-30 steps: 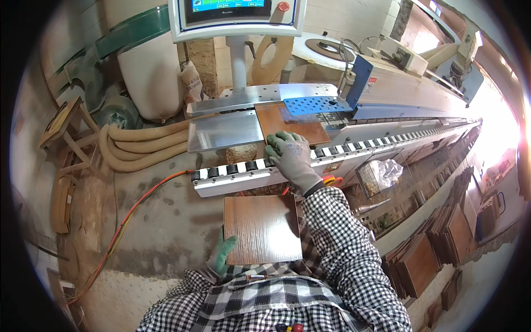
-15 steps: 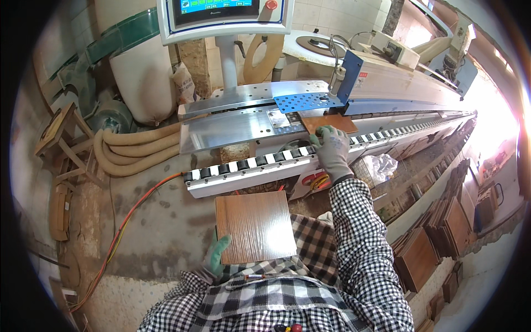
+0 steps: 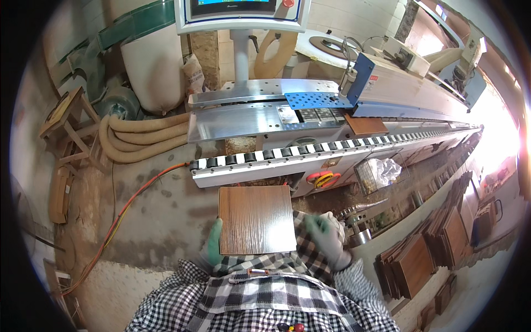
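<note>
A brown wood-grain board, roughly square, is held in front of my body. My left hand, in a grey and green glove, grips it by the left edge. To the right of the board is my right hand, gloved too; it is smeared by motion, its fingers do not show clearly, and a gap parts it from the board. Another brown panel lies in the long machine, partly under its housing, with neither hand on it.
A roller rail crosses ahead of me, in front of the machine's metal table. Brown boards stand stacked at the right. An orange hose runs along the floor at the left, near a wooden stool.
My right hand has let go of the panel on the machine and come back towards my body. That panel has slid right, further along the machine. My left hand keeps the board.
</note>
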`<state>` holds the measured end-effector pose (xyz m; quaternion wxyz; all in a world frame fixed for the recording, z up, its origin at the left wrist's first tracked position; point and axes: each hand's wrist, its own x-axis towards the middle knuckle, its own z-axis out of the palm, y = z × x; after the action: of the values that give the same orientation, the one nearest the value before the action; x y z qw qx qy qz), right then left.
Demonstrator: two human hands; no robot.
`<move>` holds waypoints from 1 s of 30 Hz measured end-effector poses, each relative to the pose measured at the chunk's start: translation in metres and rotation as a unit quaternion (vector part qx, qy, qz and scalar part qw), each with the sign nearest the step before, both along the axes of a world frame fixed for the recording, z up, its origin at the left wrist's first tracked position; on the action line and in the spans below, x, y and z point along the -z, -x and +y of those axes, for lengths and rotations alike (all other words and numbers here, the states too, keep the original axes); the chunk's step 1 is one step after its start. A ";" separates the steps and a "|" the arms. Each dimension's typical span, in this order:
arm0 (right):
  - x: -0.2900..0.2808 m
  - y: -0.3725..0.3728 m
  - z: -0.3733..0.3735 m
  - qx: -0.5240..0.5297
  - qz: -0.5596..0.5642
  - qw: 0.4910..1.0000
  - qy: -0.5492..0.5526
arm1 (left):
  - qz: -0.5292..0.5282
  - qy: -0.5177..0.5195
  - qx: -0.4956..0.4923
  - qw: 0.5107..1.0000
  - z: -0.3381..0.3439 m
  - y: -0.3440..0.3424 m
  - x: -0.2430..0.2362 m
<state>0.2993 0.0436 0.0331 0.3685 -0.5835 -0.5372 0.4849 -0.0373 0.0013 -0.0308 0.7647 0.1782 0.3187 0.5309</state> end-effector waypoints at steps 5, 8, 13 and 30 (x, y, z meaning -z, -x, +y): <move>0.009 0.030 -0.065 0.025 0.123 0.988 0.090 | 0.163 -0.075 0.041 0.983 -0.002 0.008 0.013; 0.014 0.034 -0.067 0.037 0.123 0.988 0.082 | 0.340 -0.123 0.053 0.931 -0.006 0.018 0.049; 0.019 0.021 -0.065 0.079 0.262 0.955 0.113 | 0.402 -0.280 0.058 0.870 -0.006 0.017 0.042; -0.079 -0.007 0.123 0.067 0.339 0.938 -0.006 | 0.279 -0.158 0.064 0.945 -0.012 0.008 0.010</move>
<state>0.3064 0.1667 0.1121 0.5643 -0.4168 -0.3429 0.6247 -0.0451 -0.0110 -0.0408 0.6394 0.4576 0.4192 0.4539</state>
